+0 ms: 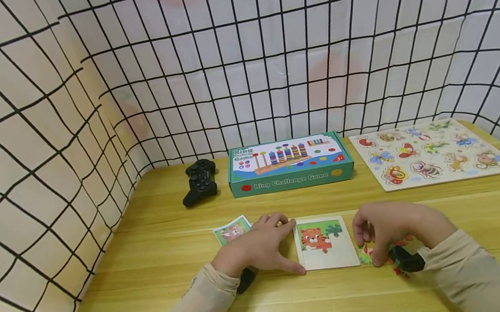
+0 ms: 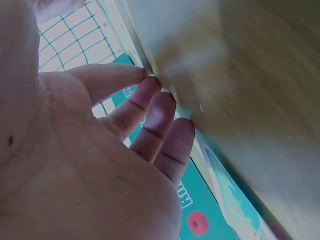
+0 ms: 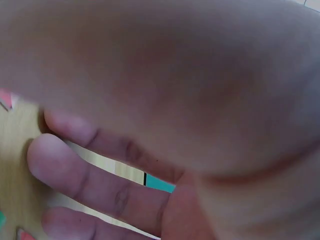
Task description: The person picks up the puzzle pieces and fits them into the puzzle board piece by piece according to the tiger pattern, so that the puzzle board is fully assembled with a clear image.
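A square wooden jigsaw board [image 1: 328, 257] lies flat in the middle of the table, partly filled with an orange tiger and green leaves. My left hand [image 1: 265, 245] rests at its left side, thumb and forefinger spread toward the two left corners. In the left wrist view the fingers [image 2: 160, 112] are loosely bent, tips down at the surface. To the right of the board, my right hand [image 1: 386, 224] hovers low over loose red and green puzzle pieces [image 1: 365, 255], thumb and fingers apart around one. The right wrist view shows bent fingers [image 3: 55, 160] close to the wood; its forefinger is hidden.
A tiger picture card [image 1: 233, 229] lies partly under my left hand. Behind stand a black game controller [image 1: 200, 181] and a green Ring Challenge Game box [image 1: 290, 165]. An insect peg puzzle board [image 1: 434, 153] lies at the back right. White walls with black grid lines [image 1: 247, 70] enclose the table.
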A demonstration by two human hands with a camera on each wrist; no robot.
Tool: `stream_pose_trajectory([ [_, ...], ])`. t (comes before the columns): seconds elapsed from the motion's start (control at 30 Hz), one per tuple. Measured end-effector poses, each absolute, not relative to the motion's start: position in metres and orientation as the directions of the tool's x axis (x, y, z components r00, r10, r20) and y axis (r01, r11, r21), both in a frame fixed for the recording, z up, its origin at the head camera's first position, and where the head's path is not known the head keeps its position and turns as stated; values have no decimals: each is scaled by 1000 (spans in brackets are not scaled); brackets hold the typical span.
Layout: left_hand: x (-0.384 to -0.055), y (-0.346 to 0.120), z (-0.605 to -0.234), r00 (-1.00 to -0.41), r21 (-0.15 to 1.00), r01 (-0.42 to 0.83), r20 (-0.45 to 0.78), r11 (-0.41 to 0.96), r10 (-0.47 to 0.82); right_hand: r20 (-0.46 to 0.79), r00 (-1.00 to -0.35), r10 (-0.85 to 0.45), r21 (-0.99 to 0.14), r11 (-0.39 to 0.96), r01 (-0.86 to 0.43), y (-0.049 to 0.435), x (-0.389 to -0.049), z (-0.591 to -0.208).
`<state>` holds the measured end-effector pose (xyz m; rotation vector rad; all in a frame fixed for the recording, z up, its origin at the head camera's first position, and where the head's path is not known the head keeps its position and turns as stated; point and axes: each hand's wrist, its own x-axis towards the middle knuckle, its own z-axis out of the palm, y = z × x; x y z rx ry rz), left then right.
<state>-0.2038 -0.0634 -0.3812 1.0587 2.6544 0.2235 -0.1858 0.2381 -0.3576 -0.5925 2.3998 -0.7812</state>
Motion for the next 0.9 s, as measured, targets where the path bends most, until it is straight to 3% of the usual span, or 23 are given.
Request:
stream_pose_trajectory([
  [0.57, -204, -64, -382, -694, 243, 651, -194, 719, 693, -329, -761, -559, -620, 736, -273, 239, -188, -358],
  [0.9, -204, -64, -381, -693, 246, 653, -190, 717, 696, -354, -816, -457, -580, 792, -192, 239, -190, -358],
])
